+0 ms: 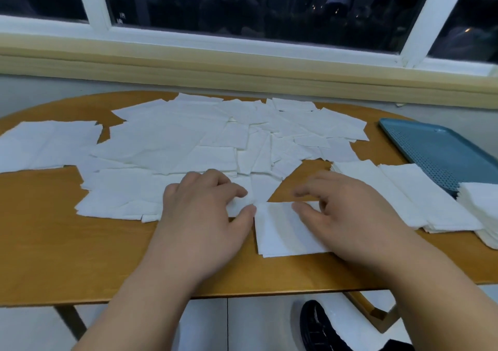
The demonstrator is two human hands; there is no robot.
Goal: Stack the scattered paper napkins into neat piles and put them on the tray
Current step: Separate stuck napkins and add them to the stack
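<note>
A wooden surface (54, 243) fills the middle of the frame. A wide spread of scattered napkins (175, 140) covers its far half, overlapping at many angles from the left edge to just short of the tray (436, 151). The tray is blue-green and dotted and sits at the right edge of the frame.

The left hand (204, 216) rests at the near edge of the spread, left of centre. Its fingers are bent, and thumb and forefinger pinch the corner of a loose napkin (238, 204).

Just to the right of it lies a small pile (283, 235), squared up and apart from the spread, near the front edge of the surface. The right hand (355, 216) lies over the right side of this pile, with its thumb on the pile's far edge. Its fingers are curled and blurred beyond that edge, so it cannot be told whether they grip the pile or only touch it.

At centre right two finished stacks (404, 191) lie side by side between the right hand and the tray. A further stack (482, 202) covers the tray's near corner.

A dark shoe (315, 326) shows below the surface at the lower right.
</note>
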